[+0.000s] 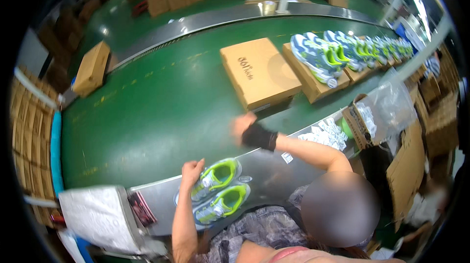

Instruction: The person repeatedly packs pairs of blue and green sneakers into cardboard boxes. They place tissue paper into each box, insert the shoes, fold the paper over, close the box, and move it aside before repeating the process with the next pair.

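Shoe pair on the tabletop, beside the left grip

Shoes, one pair: grey-blue and white with lime collars, upright, toes leftward, right of the left grip and nearer us; our forearm crosses the far shoe's toe.
Left grip: bare, fingers curled in; we cannot tell whether it touches the far shoe.
Right grip: blurred, with black wrist cover, over the green surface; we cannot tell whether it holds anything.
Closed cardboard box: beyond the right grip.
Row of similar shoes on boxes: farther off, to the right grip's right.
White slips, heaped: right of the right grip.
Dark red printed sheet: left of the left grip, nearer us.
White wrapped bundle: farther left.
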`<state>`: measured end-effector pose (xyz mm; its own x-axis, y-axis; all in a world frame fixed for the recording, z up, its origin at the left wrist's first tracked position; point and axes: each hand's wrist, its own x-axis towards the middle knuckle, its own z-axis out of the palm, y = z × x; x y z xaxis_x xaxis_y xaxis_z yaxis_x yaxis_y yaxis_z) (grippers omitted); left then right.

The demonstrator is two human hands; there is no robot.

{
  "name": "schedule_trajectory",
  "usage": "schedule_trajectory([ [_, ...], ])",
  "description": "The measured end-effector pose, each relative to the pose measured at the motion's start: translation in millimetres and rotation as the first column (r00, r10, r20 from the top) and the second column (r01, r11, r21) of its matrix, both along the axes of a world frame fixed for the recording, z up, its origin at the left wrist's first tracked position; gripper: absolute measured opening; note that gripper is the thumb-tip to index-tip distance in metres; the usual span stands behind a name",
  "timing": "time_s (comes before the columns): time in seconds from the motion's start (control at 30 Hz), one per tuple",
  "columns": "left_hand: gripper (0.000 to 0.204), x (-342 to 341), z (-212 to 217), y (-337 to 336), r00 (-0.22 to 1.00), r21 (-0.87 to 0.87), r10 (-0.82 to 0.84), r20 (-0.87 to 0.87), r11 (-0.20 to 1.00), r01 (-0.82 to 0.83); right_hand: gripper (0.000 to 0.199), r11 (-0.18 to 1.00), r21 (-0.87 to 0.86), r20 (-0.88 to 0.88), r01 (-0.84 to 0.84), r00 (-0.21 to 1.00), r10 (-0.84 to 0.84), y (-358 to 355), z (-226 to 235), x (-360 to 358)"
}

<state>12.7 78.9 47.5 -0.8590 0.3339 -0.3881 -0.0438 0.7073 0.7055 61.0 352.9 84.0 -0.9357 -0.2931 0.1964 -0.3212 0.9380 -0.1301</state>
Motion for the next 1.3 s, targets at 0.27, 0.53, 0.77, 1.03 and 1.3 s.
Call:
schedule_trajectory([
  [0.27, 0.040, 3, -21, -8, 0.987, 0.092, 0.030, -0.157, 0.996, -0.016, 0.055, 0.750, 0.259, -0.326, 0.609, 0.786, -0.526, 103, -125, -47],
  [0.53, 0.036, 4, -31, -10, 0.991, 0.205, 0.090, -0.103, 0.976, -0.068, 0.076, 0.854, 0.080, -0.157, 0.514, 0.852, -0.499, 69, -84, -52],
  [0.77, 0.033, -11, 52, 21, 0.923, 0.618, 0.358, -0.144, 0.761, -0.198, 0.056, 0.622, -0.744, -0.051, 0.245, 0.907, -0.418, -56, 44, 21],
  [1.03, 0.031, -29, -9, -35, 0.857, -0.307, -0.219, -0.466, 0.949, 0.075, 0.038, -0.695, -0.640, 0.489, 0.328, 0.871, -0.039, 136, -110, 86],
  [1.3, 0.021, -17, -9, -127, 0.464, 0.242, 0.179, -0.867, 0.967, 0.080, 0.044, -0.041, -0.507, 0.859, 0.861, 0.509, 0.058, -4, -9, 108],
])
